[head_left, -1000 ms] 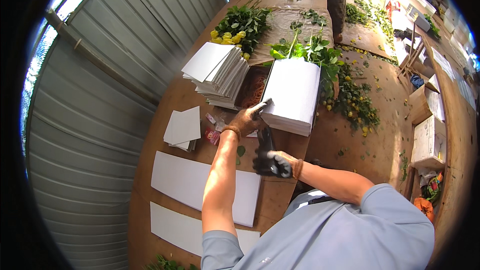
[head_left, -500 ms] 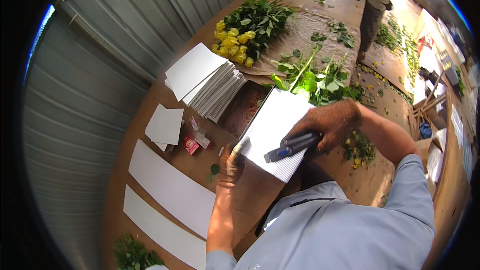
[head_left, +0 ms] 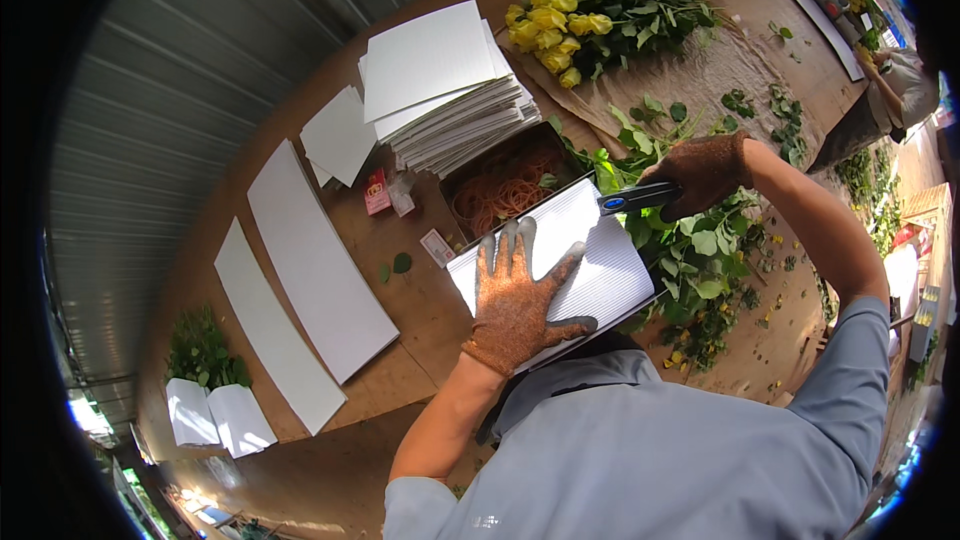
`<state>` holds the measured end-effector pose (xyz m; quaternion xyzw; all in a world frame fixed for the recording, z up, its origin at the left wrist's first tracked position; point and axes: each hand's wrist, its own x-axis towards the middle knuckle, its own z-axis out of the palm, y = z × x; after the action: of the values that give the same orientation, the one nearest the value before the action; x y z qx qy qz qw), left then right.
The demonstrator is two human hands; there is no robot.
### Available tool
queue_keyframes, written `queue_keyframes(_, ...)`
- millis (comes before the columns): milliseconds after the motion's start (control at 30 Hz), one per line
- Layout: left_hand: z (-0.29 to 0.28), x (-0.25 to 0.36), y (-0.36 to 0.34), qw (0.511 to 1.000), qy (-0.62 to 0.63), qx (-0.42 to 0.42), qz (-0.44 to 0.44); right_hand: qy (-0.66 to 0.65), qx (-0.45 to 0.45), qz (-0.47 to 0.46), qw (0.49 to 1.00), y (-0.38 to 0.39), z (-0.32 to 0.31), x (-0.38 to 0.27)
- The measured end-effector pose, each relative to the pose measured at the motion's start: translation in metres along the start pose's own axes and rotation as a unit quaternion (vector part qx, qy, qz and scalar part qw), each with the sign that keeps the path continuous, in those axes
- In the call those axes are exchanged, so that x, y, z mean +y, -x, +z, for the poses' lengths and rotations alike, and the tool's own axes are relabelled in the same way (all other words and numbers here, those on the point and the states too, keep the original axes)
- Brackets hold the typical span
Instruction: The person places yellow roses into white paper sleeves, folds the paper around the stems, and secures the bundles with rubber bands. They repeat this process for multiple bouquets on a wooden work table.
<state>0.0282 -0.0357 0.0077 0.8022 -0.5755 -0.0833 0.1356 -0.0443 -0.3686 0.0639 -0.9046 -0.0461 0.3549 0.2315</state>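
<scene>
While the left hand (head_left: pixel 520 305) lies flat with fingers spread on the ribbed white sheet (head_left: pixel 590 275) on the worktop (head_left: pixel 420 340), the right hand (head_left: pixel 705 172) grips a stapler (head_left: pixel 640 198) at its far edge. The sheet looks light and bendy; hold it flat.

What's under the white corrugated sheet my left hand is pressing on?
The corrugated sheet wraps green stems and leaves, which stick out on its right side. The left hand lies flat on top. The stems' part inside the wrap is covered.
</scene>
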Motion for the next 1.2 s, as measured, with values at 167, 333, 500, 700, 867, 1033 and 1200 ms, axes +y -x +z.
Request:
queue_keyframes(167,0.002,0.000,-0.003,0.999,0.025,0.021,-0.014,-0.049,0.034,-0.060,0.996,-0.016,0.016,-0.011)
queue_keyframes(333,0.012,-0.005,0.000,0.999,0.032,0.038,-0.018,0.093,0.128,-0.022,0.987,-0.025,0.035,-0.026)
queue_keyframes(500,0.016,-0.009,0.004,0.998,0.040,0.042,-0.009,-0.084,0.013,0.048,0.995,-0.015,0.028,-0.009)
queue_keyframes(700,0.015,-0.017,0.007,0.977,0.182,0.101,-0.041,-0.085,0.028,0.095,0.991,0.022,-0.036,-0.076)
queue_keyframes(867,0.000,-0.027,0.047,0.490,0.826,0.276,-0.050,-0.172,-0.038,-0.114,0.978,-0.087,-0.054,-0.135)
queue_keyframes(1033,0.006,-0.094,0.117,0.564,0.727,0.341,-0.192,-0.005,0.193,-0.030,0.981,-0.255,0.029,-0.036)
queue_keyframes(1200,0.081,-0.136,0.191,0.780,0.352,0.197,-0.478,0.035,0.117,0.021,0.992,-0.239,-0.005,-0.099)
